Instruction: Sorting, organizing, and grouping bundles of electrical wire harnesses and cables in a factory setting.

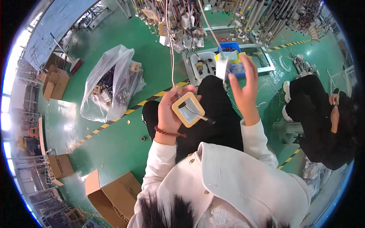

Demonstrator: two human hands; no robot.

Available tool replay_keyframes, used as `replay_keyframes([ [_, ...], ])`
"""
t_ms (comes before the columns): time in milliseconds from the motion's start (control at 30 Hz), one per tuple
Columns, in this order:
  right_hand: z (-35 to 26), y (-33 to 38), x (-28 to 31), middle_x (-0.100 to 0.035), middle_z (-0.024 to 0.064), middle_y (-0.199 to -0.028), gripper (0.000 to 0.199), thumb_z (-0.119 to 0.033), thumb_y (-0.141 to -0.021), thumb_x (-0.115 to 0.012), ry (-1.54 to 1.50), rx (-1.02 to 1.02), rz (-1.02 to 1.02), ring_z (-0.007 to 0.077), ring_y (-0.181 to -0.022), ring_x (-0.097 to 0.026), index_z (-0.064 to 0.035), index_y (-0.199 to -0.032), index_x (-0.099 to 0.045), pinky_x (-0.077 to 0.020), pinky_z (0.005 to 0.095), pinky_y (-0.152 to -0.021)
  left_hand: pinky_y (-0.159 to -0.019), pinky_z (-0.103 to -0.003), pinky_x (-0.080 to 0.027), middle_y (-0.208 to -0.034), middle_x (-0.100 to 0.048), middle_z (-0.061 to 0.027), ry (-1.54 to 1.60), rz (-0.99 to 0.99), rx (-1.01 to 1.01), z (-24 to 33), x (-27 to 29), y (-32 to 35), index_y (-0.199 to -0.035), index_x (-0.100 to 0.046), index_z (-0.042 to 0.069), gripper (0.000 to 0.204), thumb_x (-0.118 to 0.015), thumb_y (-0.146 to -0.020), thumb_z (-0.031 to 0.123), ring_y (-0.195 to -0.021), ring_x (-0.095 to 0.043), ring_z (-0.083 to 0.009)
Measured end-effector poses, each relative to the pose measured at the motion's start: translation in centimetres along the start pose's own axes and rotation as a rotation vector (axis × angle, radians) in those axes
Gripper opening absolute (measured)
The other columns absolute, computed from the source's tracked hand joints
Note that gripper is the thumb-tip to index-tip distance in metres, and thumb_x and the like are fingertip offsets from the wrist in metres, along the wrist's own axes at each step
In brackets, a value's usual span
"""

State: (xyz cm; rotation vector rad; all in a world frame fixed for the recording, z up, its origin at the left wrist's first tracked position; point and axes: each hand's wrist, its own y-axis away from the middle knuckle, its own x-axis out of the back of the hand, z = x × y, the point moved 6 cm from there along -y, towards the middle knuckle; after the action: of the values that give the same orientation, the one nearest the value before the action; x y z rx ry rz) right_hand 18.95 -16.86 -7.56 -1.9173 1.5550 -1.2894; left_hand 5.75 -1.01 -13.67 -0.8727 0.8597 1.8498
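Note:
My left hand point(170, 111) is closed around a square hollow housing point(199, 116) with a tan foam rim. A thin cable with a dark end lies across its opening. A white cable point(173, 57) runs up from beside this hand. To the right, my right hand point(246, 89) is raised with thumb and fingers stretched apart. Close to its fingertips is a white box-shaped part point(221, 69) with a yellow edge, blurred, at the lower end of another cable point(209, 22). Whether the fingertips touch that part I cannot tell.
Cable bundles with white connectors point(186, 26) hang ahead. Beyond my knees stand a white tray point(195, 60) and a blue bin point(230, 46). A clear plastic bag of parts point(114, 83) lies left, cardboard boxes point(114, 193) lower left. A person in black point(323, 117) sits at right.

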Motion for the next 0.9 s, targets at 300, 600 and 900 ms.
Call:
replay_keyframes([
  [300, -6.8, 3.2, -3.5, -0.052, 0.0035, -0.083, 0.034, -0.002, -0.064, -0.069, -0.481, 0.301, -0.481, 0.0208, -0.070, -0.051, -0.0116, -0.097, -0.067, -0.0449, 0.0316, -0.062, -0.087, -0.043, -0.045, -0.090, -0.056, -0.0099, 0.231, -0.041, 0.031, 0.8, -0.4, -1.5, -0.079, -0.047, 0.006, 0.021, -0.043, -0.091, 0.023, -0.090, -0.056, -0.0261],
  [600, -8.6, 3.0, -5.3, -0.050, -0.0022, -0.077, 0.026, -0.013, -0.065, -0.071, -0.380, 0.571, -0.551, 0.0169, -0.071, -0.051, -0.0154, -0.090, -0.068, -0.0430, 0.0299, -0.065, -0.084, -0.041, -0.047, -0.092, -0.056, -0.0078, 0.117, 0.041, -0.046, 1.7, 0.9, -1.1, -0.089, -0.050, 0.007, 0.028, -0.042, -0.092, 0.033, -0.086, -0.056, -0.0239],
  [900, -7.7, 2.9, -7.7, -0.054, 0.0024, -0.075, 0.013, -0.011, -0.063, -0.069, -0.145, 0.156, -0.565, 0.0205, -0.066, -0.052, -0.0103, -0.074, -0.062, -0.0369, 0.0332, -0.061, -0.080, -0.033, -0.047, -0.101, -0.054, -0.0105, -0.385, 0.118, -0.357, 1.1, 0.8, 0.3, -0.111, -0.043, 0.003, 0.035, -0.039, -0.094, 0.033, -0.094, -0.057, -0.0221],
])
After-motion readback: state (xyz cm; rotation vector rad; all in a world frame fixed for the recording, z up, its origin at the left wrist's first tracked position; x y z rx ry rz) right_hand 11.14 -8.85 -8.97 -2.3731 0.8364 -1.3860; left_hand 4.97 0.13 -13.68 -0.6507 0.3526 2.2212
